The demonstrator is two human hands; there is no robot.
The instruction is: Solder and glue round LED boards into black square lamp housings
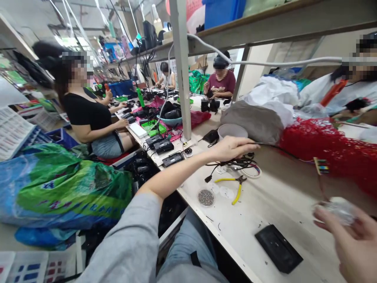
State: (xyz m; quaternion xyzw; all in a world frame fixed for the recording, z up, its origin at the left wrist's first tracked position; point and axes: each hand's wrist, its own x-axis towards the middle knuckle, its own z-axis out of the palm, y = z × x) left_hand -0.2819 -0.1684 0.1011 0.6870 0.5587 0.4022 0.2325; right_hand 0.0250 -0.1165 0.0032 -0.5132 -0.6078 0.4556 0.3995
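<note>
My left hand (pixel 232 149) reaches over the bench with its fingers closed on a thin black cable (pixel 279 148). That cable runs right to a small circuit board (pixel 319 166), which hangs in the air on its wires. A reddish wire leads down from the board to a clear plastic part (pixel 341 210), gripped by my right hand (pixel 350 232); its exact kind is unclear. Beneath my left hand lies a heap of black cables (pixel 240 162). Yellow-handled cutters (pixel 237 184) and a dish of small screws (pixel 206 197) are nearby. A flat black casing (pixel 278 248) rests nearer me.
A white post (pixel 182 78) and a shelf (pixel 282 27) stand over the bench. A red mesh bag (pixel 330 153) and a grey sack (pixel 250 122) line the far side. Black devices (pixel 163 146) lie to the left. Several co-workers sit around; one (pixel 85 106) is on my left.
</note>
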